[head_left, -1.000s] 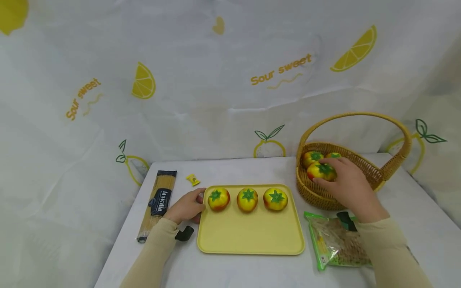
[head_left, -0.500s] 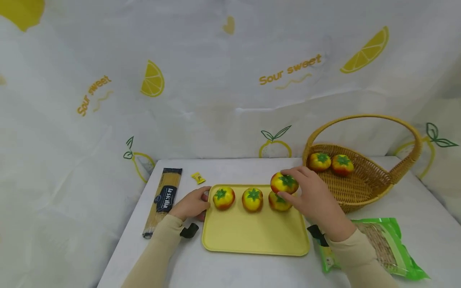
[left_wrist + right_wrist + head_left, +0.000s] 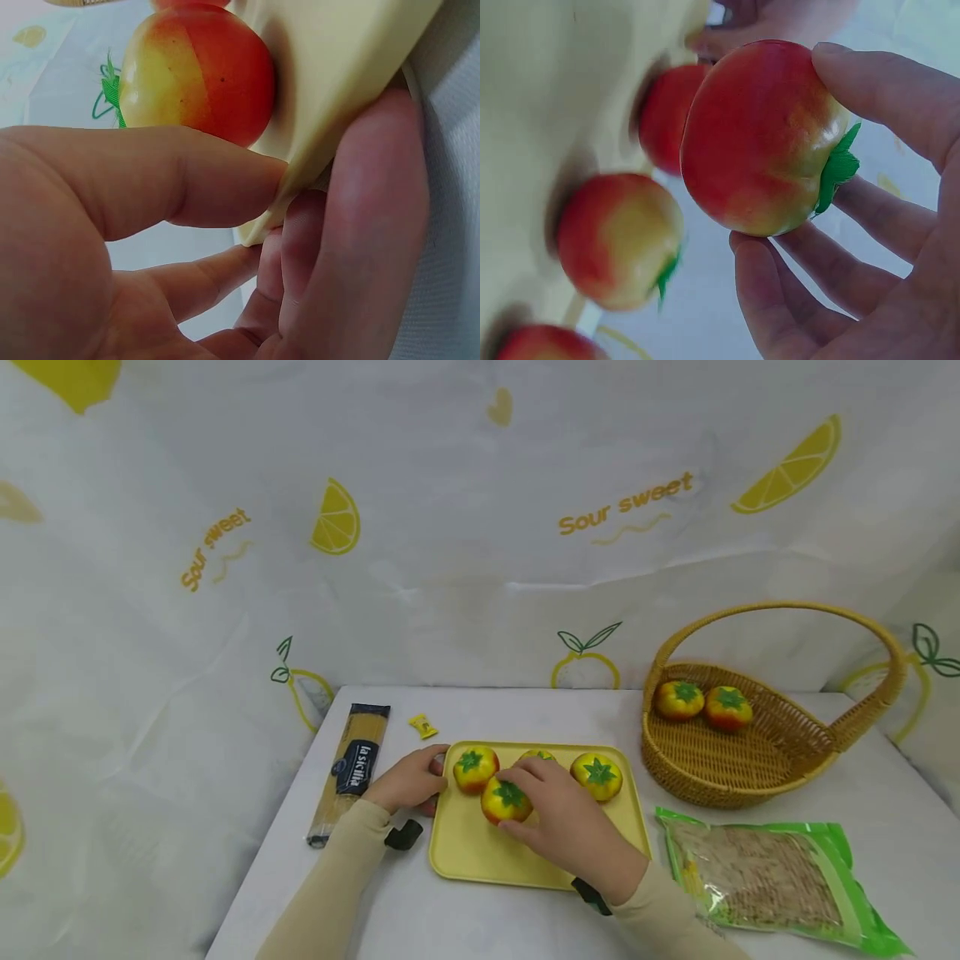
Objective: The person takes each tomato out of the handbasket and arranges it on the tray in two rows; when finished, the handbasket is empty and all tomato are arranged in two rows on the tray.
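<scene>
My right hand point(image 3: 573, 827) holds a red-and-yellow tomato point(image 3: 502, 803) with a green star-shaped top over the yellow tray point(image 3: 467, 853). In the right wrist view, thumb and fingers grip this tomato point(image 3: 754, 142) from opposite sides, apart from the tray surface. Three more tomatoes sit in a row along the tray's far side: a left one point(image 3: 476, 768), a middle one point(image 3: 537, 754) partly hidden by my right hand, and a right one point(image 3: 597, 776). My left hand point(image 3: 408, 782) pinches the tray's left rim, thumb above and fingers beneath in the left wrist view.
At the back right stands a wicker basket point(image 3: 720, 768) with a tall handle and two tomatoes point(image 3: 703, 703) inside. A green-edged bag point(image 3: 757, 872) lies in front of it. Left of the tray are a spaghetti pack point(image 3: 351, 774) and a small yellow wrapped candy point(image 3: 423, 726).
My right hand has taken a tomato out of the basket and carried it left over the tray. My left hand keeps its grip on the rim. The head view has shifted slightly.
</scene>
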{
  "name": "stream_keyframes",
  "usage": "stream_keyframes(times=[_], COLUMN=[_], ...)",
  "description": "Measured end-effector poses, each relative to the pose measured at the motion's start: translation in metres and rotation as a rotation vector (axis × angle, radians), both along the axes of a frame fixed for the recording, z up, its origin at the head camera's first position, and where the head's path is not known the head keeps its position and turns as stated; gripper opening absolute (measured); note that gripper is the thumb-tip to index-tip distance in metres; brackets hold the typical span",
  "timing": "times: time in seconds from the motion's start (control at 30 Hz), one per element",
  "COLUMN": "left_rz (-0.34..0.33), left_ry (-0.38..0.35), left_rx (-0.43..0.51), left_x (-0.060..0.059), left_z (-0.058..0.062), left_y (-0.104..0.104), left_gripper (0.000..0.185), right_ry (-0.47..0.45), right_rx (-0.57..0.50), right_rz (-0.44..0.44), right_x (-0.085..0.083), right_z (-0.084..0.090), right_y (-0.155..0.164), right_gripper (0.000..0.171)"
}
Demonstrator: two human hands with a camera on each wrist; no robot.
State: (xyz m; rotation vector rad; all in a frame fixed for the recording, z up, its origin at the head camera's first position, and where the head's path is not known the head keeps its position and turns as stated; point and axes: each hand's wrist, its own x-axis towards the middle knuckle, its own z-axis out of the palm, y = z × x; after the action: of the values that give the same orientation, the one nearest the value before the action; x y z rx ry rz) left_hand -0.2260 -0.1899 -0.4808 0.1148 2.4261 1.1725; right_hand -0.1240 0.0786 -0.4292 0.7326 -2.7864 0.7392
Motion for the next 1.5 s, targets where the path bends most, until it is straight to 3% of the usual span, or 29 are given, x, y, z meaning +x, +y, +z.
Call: stream_keyframes(times=[0.27,0.47,0.7,1.5], left_rz=[-0.012,-0.027,-0.029,-0.013], left_ry=[-0.003,0.001,0.008,0.013], left_rx=[-0.017,-0.030,-0.020,-0.022], left_x=[-0.003,-0.003,0.000,0.001], left_z=[-0.001,-0.002,0.006,0.004], left_y=[0.003,0.004,0.005,0.002], left_gripper=[0.067,0.067,0.069,0.066], right_ry=[-0.090,-0.054,-0.029,-0.050], right_rx=[0.015,0.038,0.032,0.044], right_rz=[0.074,0.101,0.119,0.130], right_x=[0.000,0.004,0.005,0.001], right_z=[-0.018,-0.027,-0.029,-0.033], right_y=[-0.024,-0.032,-0.034,-0.041], right_gripper=[0.054,0.052,0.051,0.049])
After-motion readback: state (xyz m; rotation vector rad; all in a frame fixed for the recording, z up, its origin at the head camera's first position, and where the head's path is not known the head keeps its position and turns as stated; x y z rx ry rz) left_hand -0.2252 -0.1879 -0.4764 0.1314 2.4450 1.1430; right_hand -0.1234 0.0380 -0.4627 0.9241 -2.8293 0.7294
